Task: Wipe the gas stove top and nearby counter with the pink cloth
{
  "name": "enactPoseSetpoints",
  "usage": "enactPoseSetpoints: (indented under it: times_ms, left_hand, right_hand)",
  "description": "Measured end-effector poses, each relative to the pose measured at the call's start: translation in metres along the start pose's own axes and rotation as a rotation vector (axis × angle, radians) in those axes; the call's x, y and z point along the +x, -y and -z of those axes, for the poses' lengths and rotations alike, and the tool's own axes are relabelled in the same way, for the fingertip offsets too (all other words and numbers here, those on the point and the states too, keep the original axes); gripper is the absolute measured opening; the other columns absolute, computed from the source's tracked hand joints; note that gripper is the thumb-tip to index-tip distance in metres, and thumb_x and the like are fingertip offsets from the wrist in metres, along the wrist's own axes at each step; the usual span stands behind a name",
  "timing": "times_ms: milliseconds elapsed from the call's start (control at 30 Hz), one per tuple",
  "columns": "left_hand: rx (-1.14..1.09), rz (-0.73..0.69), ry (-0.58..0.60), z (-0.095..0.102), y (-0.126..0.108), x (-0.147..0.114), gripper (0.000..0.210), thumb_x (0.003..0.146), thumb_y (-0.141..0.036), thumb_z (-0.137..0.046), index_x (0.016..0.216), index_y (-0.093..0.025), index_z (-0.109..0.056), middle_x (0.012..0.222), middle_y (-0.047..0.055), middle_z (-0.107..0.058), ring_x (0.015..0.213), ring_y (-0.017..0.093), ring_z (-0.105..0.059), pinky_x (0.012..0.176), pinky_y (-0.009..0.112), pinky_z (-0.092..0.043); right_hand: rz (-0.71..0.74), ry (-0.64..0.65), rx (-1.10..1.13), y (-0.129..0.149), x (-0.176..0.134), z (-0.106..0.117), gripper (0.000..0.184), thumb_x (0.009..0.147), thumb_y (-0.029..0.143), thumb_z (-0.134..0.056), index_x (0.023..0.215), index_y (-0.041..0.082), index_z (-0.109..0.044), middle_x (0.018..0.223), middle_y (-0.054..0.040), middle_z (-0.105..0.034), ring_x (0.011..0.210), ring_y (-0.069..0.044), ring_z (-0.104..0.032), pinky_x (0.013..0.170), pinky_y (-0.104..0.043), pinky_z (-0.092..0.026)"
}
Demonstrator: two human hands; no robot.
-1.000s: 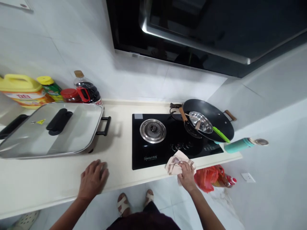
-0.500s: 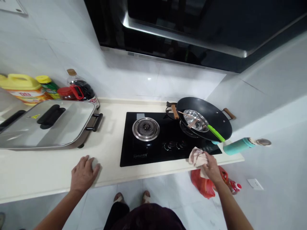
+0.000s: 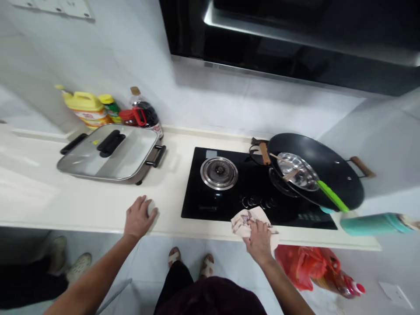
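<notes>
My right hand [image 3: 259, 239] presses a crumpled pale pink cloth [image 3: 242, 222] onto the front edge of the black gas stove [image 3: 193, 205], its fingers bent over the fabric. My left hand [image 3: 140, 218] rests on the cream countertop [image 3: 88, 205] left of the stove, holding nothing, thumb apart from the fingers. On the stove's right burner a black wok [image 3: 341, 175] sits tilted, with a steel bowl [image 3: 290, 162], wooden chopsticks and a green-handled utensil [image 3: 333, 197] in it. The left burner [image 3: 219, 173] is bare.
A lidded electric pan [image 3: 138, 144] stands at left, before a yellow jug [image 3: 87, 105] and a dark sauce bottle [image 3: 149, 116]. A teal bottle [image 3: 370, 224] is near the right counter edge. The range hood [image 3: 278, 57] overhangs. Red bags [image 3: 298, 262] are below; another person's shoes [image 3: 78, 267] show lower left.
My right hand has slid the cloth leftward along the stove's front edge. The view has shifted, and another person's legs and shoes now show at lower left. My left hand stays on the counter.
</notes>
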State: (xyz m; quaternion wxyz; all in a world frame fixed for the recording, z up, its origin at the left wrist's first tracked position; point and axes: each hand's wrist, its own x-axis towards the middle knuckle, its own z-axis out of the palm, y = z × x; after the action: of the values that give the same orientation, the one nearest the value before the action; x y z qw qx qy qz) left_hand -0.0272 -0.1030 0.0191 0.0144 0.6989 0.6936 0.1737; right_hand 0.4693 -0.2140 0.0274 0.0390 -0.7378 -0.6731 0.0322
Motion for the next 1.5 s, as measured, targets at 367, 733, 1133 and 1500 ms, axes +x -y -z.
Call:
enactPoseSetpoints:
  times_ms: [367, 733, 1133, 1500]
  left_hand:
    - [-0.096, 0.031, -0.033, -0.005, 0.004, -0.012, 0.039, 0.096, -0.041, -0.051, 0.125, -0.019, -0.065, 0.15, 0.018, -0.058, 0.147, 0.035, -0.045, 0.115, 0.055, -0.041]
    - [-0.408, 0.053, -0.175, -0.006, 0.008, -0.024, 0.035, 0.103, -0.038, -0.043, 0.127, -0.024, -0.064, 0.143, 0.014, -0.061, 0.141, 0.029, -0.051, 0.119, 0.055, -0.042]
    - [-0.856, 0.262, -0.358, 0.024, 0.015, -0.041, 0.035, 0.106, -0.044, -0.041, 0.126, -0.024, -0.062, 0.124, 0.01, -0.066, 0.118, 0.023, -0.065, 0.104, 0.044, -0.055]
    - [-0.448, -0.32, -0.019, 0.02, -0.068, -0.001, 0.052, 0.09, -0.037, -0.066, 0.14, -0.027, -0.062, 0.163, 0.015, -0.044, 0.155, 0.041, -0.031, 0.117, 0.063, -0.037]
  right_hand:
    - [0.347, 0.04, 0.09, 0.173, 0.004, -0.006, 0.052, 0.084, 0.03, -0.069, 0.134, 0.019, -0.062, 0.121, -0.0145, -0.06, 0.112, -0.036, -0.048, 0.103, -0.055, -0.032]
    - [0.497, 0.148, 0.253, 0.301, 0.007, -0.012, 0.054, 0.085, 0.025, -0.067, 0.138, 0.022, -0.059, 0.129, -0.015, -0.061, 0.115, -0.036, -0.049, 0.103, -0.056, -0.036]
    - [0.091, 0.604, 1.451, 0.292, 0.116, 0.012, 0.059, 0.082, 0.042, -0.059, 0.137, 0.022, -0.062, 0.127, -0.0087, -0.072, 0.12, -0.03, -0.064, 0.107, -0.047, -0.049]
    - [-0.341, -0.323, 0.273, 0.151, 0.105, -0.043, 0.062, 0.093, 0.049, -0.034, 0.133, 0.013, -0.064, 0.145, -0.0247, -0.054, 0.137, -0.042, -0.047, 0.11, -0.065, -0.038]
